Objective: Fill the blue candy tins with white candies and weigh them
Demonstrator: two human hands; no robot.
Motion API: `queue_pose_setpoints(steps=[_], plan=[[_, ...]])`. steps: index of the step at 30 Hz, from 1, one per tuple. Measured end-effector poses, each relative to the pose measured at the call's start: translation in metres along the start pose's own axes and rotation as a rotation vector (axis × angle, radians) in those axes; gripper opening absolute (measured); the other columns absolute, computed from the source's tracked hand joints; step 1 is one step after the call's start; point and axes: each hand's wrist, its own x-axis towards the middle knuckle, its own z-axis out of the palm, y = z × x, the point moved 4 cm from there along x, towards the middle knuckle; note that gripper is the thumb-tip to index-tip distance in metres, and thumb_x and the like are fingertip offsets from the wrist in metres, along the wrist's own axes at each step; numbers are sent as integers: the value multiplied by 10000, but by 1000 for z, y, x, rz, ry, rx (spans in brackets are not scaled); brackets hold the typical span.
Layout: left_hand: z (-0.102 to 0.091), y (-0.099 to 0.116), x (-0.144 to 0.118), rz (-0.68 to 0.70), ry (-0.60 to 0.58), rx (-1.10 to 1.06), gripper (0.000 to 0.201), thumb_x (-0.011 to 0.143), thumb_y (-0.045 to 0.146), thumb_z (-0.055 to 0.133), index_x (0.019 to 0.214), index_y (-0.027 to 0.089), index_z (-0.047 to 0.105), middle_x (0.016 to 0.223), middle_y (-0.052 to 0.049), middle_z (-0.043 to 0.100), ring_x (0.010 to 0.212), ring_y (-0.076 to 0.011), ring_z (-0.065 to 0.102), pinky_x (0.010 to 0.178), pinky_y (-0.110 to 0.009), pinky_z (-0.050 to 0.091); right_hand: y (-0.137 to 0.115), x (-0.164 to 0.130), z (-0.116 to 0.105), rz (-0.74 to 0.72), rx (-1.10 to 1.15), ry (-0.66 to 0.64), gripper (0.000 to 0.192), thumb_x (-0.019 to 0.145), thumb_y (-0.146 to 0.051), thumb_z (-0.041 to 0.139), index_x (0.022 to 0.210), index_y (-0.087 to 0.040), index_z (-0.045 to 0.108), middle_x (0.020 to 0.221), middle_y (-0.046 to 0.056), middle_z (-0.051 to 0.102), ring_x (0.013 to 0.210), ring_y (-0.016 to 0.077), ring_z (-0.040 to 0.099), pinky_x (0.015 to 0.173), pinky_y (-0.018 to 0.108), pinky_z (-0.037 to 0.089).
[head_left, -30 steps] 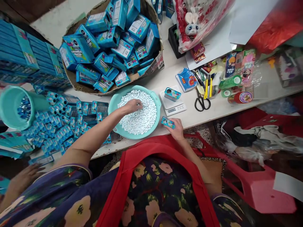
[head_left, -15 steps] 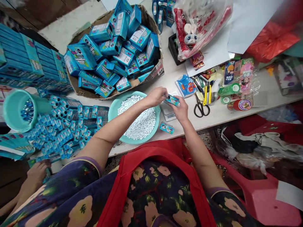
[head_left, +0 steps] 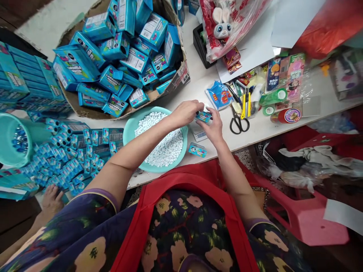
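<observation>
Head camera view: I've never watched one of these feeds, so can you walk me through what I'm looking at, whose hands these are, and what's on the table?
There is no machine here. The camera sits on a person's head and looks down, so the two bare arms reaching up from the bottom are the wearer's own. The left hand and the right hand meet over a small scale, both gripping one little blue tin. A second tin lies on the white table just in front. Left of it is a teal bowl of small white tablets, then a spread of many more tins and a teal bucket. Behind is a cardboard tray of blue cartons. Scissors lie to the right. The hand at lower left seems to be someone else's.
</observation>
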Motion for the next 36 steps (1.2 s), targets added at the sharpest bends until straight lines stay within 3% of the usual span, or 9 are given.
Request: queue_pose_setpoints(steps=[3, 7, 12, 17, 22, 26, 28, 33, 36], plan=[[-11, -7, -8, -68, 120, -148, 236, 747, 67, 536, 882, 180, 692, 862, -47, 672, 824, -199, 604, 744, -299, 387, 4, -9, -21, 39, 4, 54, 676, 755, -462, 743, 1344, -262, 477, 1373, 119, 512, 1117, 247, 613, 918, 439, 533], [-25, -25, -43, -214, 388, -376, 167, 732, 95, 584, 818, 186, 695, 844, -26, 688, 801, -176, 593, 770, -283, 405, 31, -43, -68, 175, -54, 221, 603, 783, -486, 696, 1311, -266, 505, 1352, 121, 508, 1064, 229, 642, 904, 442, 553], [-9, -51, -101, -420, 521, -544, 75, 767, 196, 626, 787, 184, 698, 747, -21, 672, 669, -140, 560, 646, -246, 404, 75, -113, -113, 425, -103, 370, 535, 746, -480, 692, 1178, -181, 591, 1230, 141, 589, 997, 237, 667, 864, 443, 567], [15, -63, -121, -507, 505, -687, 75, 768, 220, 620, 796, 180, 676, 718, -10, 650, 632, -128, 574, 611, -235, 420, 93, -158, -113, 559, -59, 362, 515, 711, -473, 710, 1093, -137, 622, 1119, 158, 668, 947, 245, 683, 873, 456, 565], [9, -50, -99, -467, 520, -607, 78, 779, 231, 622, 788, 181, 682, 715, -12, 666, 631, -130, 557, 614, -238, 405, 93, -161, -93, 571, 6, 315, 503, 706, -474, 705, 1066, -132, 627, 1110, 176, 695, 936, 245, 688, 891, 457, 560], [5, -35, -80, -407, 473, -413, 107, 809, 233, 601, 826, 182, 694, 785, -31, 706, 727, -162, 606, 687, -257, 421, 91, -156, -82, 552, 38, 272, 493, 716, -479, 704, 1055, -128, 636, 1097, 176, 701, 942, 244, 689, 889, 448, 559], [9, -37, -82, -481, 423, -225, 178, 859, 234, 532, 883, 183, 701, 902, -64, 727, 831, -201, 639, 747, -289, 436, 90, -157, -80, 545, 39, 247, 478, 724, -481, 702, 1050, -137, 642, 1087, 164, 706, 940, 239, 689, 890, 443, 558], [47, -66, -120, -699, -10, 81, 288, 858, 251, 523, 1081, 139, 667, 1127, -171, 688, 1025, -318, 647, 813, -369, 459, 91, -162, -85, 545, 22, 235, 467, 736, -500, 704, 1045, -153, 653, 1057, 142, 717, 934, 237, 688, 884, 447, 559], [62, -80, -143, -660, -66, -8, 233, 818, 207, 554, 1013, 155, 671, 1089, -150, 697, 1038, -311, 643, 852, -370, 460, 94, -158, -87, 550, 27, 218, 466, 732, -506, 706, 1034, -155, 658, 1052, 142, 723, 930, 241, 690, 883, 452, 559]])
